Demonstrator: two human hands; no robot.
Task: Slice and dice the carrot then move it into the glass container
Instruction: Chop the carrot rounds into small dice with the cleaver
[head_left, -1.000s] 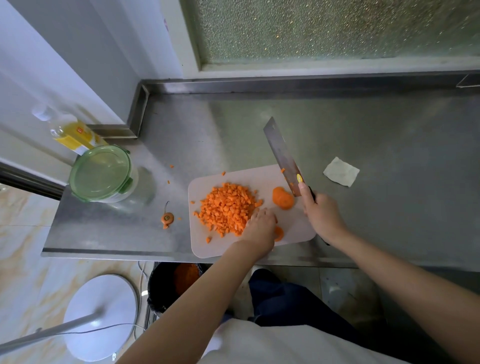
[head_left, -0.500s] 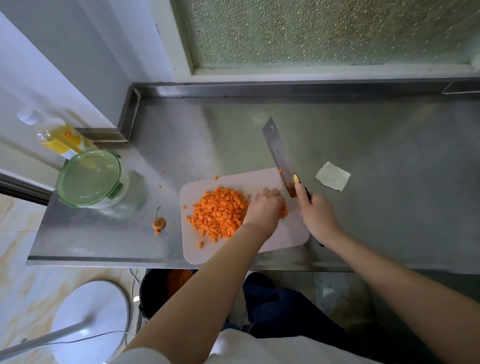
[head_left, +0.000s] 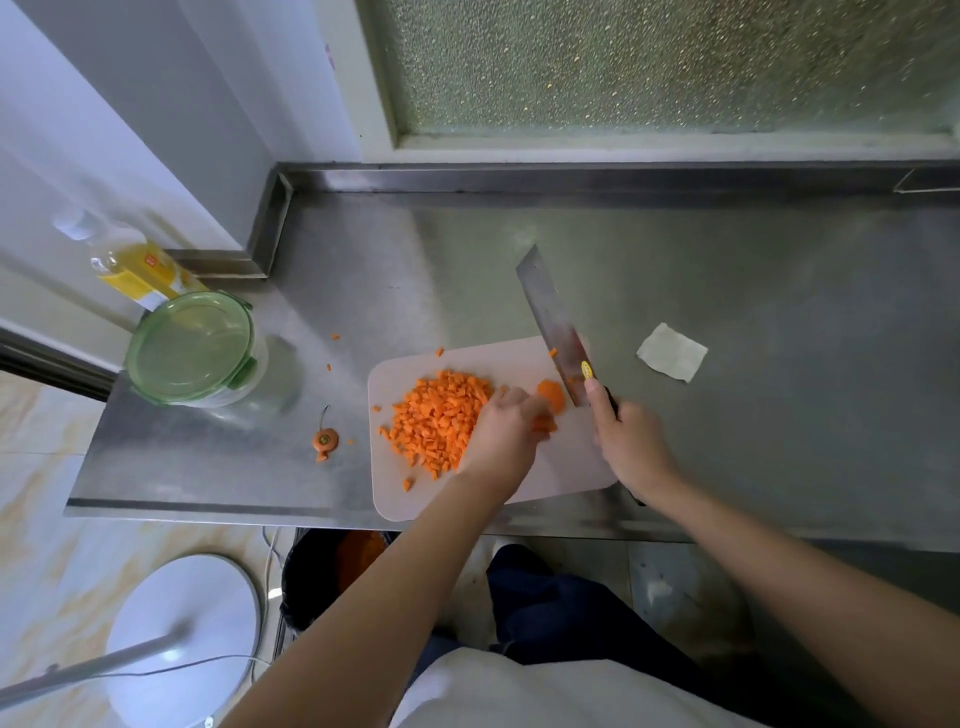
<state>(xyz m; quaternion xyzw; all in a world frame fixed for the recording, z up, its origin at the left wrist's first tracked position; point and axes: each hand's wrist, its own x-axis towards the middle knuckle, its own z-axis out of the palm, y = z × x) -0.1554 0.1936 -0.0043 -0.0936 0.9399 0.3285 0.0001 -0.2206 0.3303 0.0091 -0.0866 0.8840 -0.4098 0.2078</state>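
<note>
Left hand (head_left: 506, 431) curled onto carrot slices (head_left: 551, 395) on the cutting board (head_left: 511, 358), right hand (head_left: 631, 441) fisted around the cleaver (head_left: 553, 317) handle.

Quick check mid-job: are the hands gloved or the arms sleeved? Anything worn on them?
No gloves: left hand and right hand are bare. Left forearm and right forearm are sleeveless as far as they show. No watch, ring or band visible. White top and dark blue trousers below.
</note>
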